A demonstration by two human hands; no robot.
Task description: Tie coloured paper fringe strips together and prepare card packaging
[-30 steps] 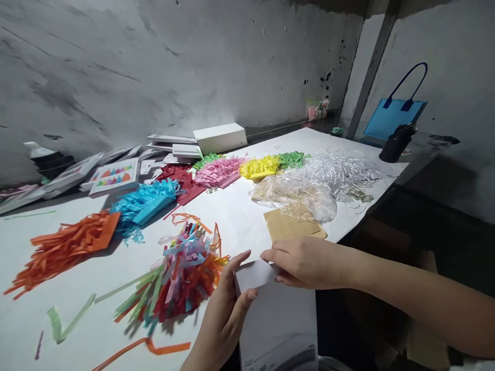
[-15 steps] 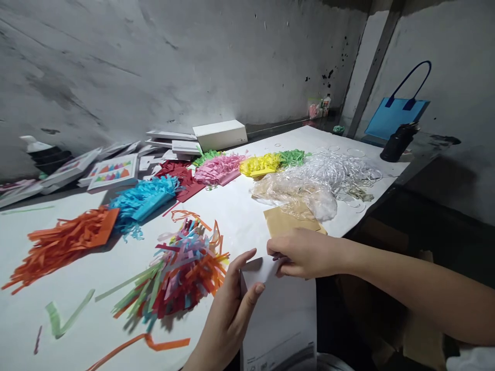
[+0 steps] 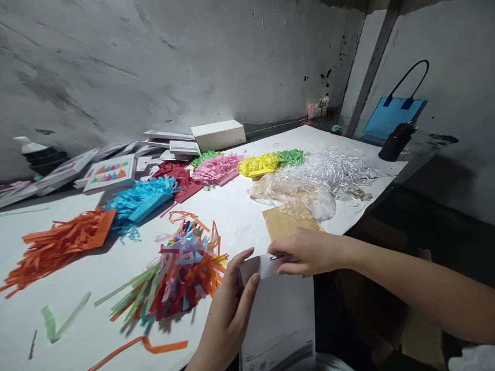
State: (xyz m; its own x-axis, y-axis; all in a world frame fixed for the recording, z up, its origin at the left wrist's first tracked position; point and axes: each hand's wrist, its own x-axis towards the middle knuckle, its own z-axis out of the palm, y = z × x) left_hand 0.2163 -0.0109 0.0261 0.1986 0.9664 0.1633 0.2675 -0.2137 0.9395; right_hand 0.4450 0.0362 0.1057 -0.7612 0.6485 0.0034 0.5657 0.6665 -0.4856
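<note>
A small white paper piece (image 3: 260,266) is held between my two hands near the table's front edge. My left hand (image 3: 234,293) grips its left end between thumb and fingers. At the right end, my right hand (image 3: 297,251) is closed in a pinch on the paper, with a small dark item partly hidden at its fingertips. Brown paper sheets (image 3: 279,221) lie just behind my right hand. To the left is a mixed pile of coloured paper strips (image 3: 185,278). A large white sheet with print (image 3: 280,319) lies below my hands.
Fringed paper bundles in orange (image 3: 73,242), blue (image 3: 143,198), red, pink and yellow (image 3: 258,165) run across the table. Clear plastic (image 3: 301,188) and white strings (image 3: 340,170) lie behind the brown paper. White boxes (image 3: 218,135), a black bottle (image 3: 396,143) and a blue bag (image 3: 394,117) stand farther back.
My right hand has shifted slightly along the white paper, and more of the paper shows flat between my hands. The view has moved a little.
</note>
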